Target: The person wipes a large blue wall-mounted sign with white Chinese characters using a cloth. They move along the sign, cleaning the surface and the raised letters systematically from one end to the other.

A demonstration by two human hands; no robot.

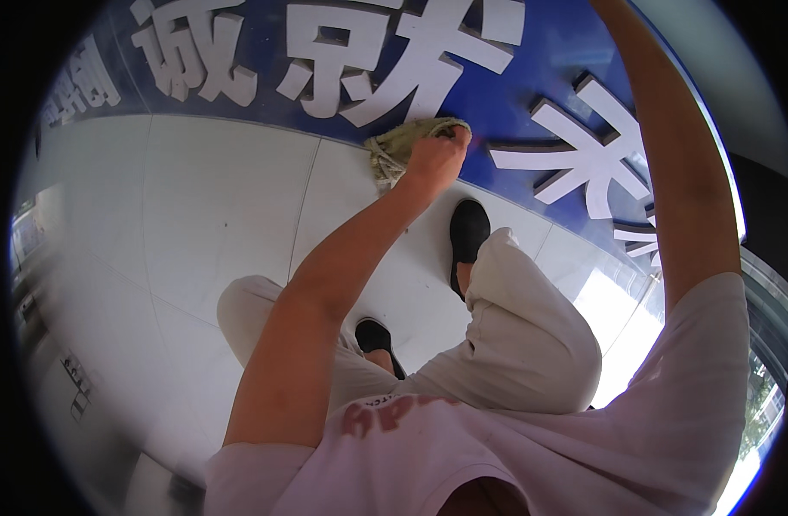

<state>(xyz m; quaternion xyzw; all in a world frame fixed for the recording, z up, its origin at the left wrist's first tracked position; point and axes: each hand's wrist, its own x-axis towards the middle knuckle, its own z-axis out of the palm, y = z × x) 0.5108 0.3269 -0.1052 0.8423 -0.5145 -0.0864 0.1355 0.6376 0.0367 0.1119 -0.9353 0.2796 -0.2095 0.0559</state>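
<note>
My left hand (440,162) is closed on a crumpled yellowish cleaning cloth (396,148) with a frayed edge. The cloth lies against the bottom strip of a glossy blue wall panel (489,112), where the panel meets the pale floor tiles. Just above it stands a large raised white character (424,64), fixed to the panel. My right arm (691,172) reaches up along the right side, and its hand is beyond the top edge of the picture.
More raised white characters (583,155) stick out from the panel on both sides. Large pale tiles (222,198) cover the floor. My black shoes (470,228) and bent legs in light trousers (532,335) are below the panel. Bright light falls on the floor at right.
</note>
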